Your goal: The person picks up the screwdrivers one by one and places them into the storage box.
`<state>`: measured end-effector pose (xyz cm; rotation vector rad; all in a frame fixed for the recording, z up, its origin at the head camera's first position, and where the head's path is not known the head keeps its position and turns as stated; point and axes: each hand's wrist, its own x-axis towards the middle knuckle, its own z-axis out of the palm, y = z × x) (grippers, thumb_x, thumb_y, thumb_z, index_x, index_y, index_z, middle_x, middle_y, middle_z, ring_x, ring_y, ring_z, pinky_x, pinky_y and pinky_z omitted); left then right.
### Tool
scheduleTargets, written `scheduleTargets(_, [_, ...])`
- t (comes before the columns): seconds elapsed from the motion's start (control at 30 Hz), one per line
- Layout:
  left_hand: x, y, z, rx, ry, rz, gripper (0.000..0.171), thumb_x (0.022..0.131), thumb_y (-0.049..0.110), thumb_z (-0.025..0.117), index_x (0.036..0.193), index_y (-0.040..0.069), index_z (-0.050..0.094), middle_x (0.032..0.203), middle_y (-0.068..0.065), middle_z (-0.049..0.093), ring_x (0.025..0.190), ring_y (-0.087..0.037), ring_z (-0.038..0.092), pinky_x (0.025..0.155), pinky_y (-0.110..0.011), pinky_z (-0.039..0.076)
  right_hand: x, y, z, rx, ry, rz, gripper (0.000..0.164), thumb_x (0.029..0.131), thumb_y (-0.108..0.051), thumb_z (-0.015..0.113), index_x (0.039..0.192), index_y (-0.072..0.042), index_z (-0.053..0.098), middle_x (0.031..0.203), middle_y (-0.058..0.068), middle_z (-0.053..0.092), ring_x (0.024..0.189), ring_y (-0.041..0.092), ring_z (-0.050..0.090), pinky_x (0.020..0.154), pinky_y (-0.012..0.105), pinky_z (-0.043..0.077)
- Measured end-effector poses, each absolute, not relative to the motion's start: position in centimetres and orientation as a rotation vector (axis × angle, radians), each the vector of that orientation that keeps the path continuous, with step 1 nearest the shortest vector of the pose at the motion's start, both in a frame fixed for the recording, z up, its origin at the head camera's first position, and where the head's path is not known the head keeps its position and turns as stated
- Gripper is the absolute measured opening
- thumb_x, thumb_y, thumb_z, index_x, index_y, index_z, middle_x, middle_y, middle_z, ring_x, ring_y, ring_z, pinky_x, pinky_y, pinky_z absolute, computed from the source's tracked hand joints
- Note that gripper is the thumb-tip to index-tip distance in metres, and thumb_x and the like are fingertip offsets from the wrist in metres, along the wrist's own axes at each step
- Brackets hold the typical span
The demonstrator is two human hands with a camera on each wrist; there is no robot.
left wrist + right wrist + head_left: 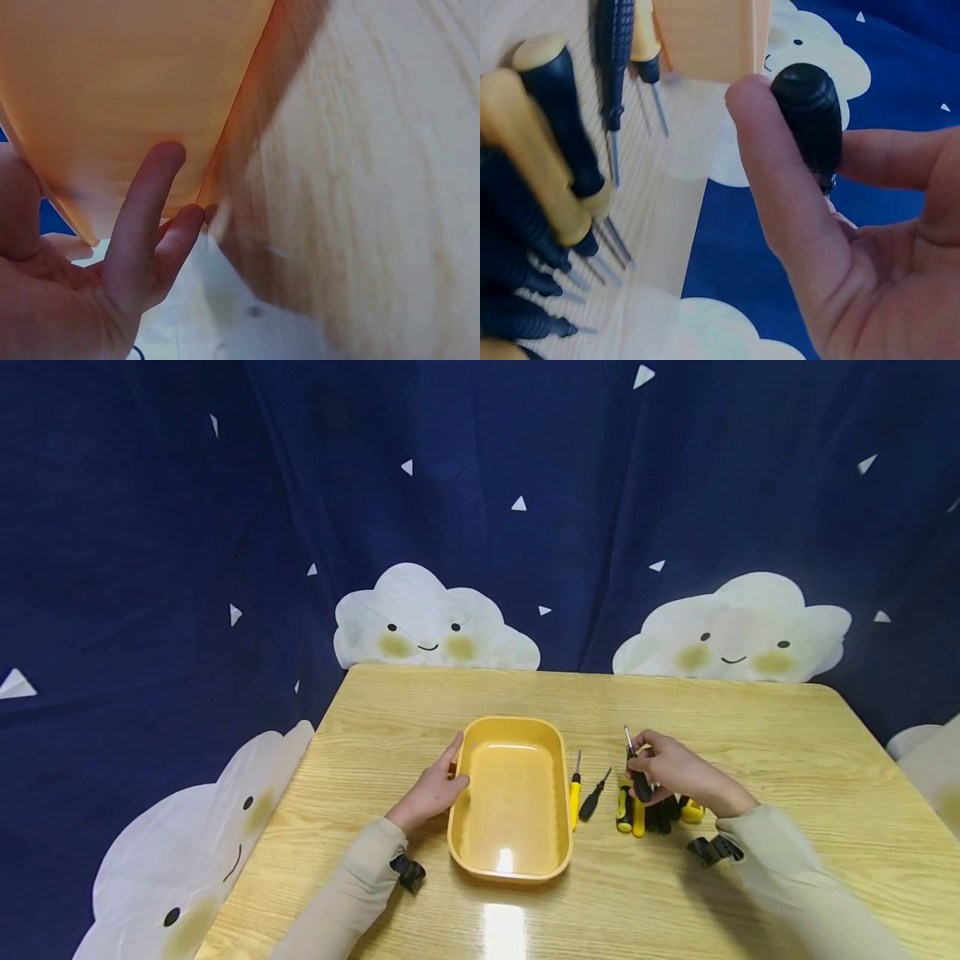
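Observation:
A yellow plastic tray [511, 872] stands on the wooden table, with nothing in it. My left hand [430, 791] grips its left side, thumb over the rim and fingers against the outer wall [112, 90]. To the right of the tray, my right hand [678, 771] pinches a black-handled screwdriver [639, 781] above the table, its tip pointing up and away. In the right wrist view the black handle [807, 109] sits between thumb and fingers. Beside the tray lie a yellow screwdriver [575, 795] and a black screwdriver [592, 802].
Below the right hand several yellow and black screwdrivers [624, 810] lie side by side, partly hidden by it. At their right end is a yellow-and-black item [692, 811] of unclear kind. A blue curtain [480, 460] with clouds hangs behind the table [405, 710].

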<state>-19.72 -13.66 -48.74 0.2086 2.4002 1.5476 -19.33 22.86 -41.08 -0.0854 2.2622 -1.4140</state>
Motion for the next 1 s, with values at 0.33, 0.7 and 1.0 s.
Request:
scheduleTargets(0.33, [-19.7,-13.5,-48.6,0.214,2.385,1.558,0.076,0.089,0.009,0.049,0.154,0.022,0.011,0.115,-0.021,0.055,0.067,-0.017,0.062,0.051,-0.031,0.053,-19.8,20.5,-40.8,-0.114,2.215,-1.468,0.021,0.098,-0.006,0.041,0.113,0.005,0.032,0.097,0.027,0.053,0.076,0.037,0.065,0.063,0.047,0.056])
scheduleTargets(0.7, [-19.6,-13.6,-48.5,0.195,2.395,1.545,0.076,0.089,0.008,0.048,0.154,0.021,0.010,0.114,-0.020,0.055,0.065,-0.017,0.061,0.051,-0.032,0.053,-20.0,17.7,-40.0,-0.172,2.182,-1.472,0.020,0.096,-0.004,0.041,0.111,0.007,0.033,0.095,0.028,0.053,0.073,0.033,0.065,0.063,0.048,0.056])
scheduleTargets(1.0, [-19.8,-13.6,-48.7,0.175,2.378,1.542,0.076,0.091,0.010,0.048,0.154,0.027,0.009,0.115,-0.018,0.055,0.064,-0.017,0.060,0.051,-0.032,0.053,-20.4,15.6,-40.0,-0.173,2.162,-1.466,0.016,0.098,-0.005,0.042,0.107,0.004,0.034,0.091,0.024,0.055,0.075,0.037,0.066,0.059,0.044,0.057])
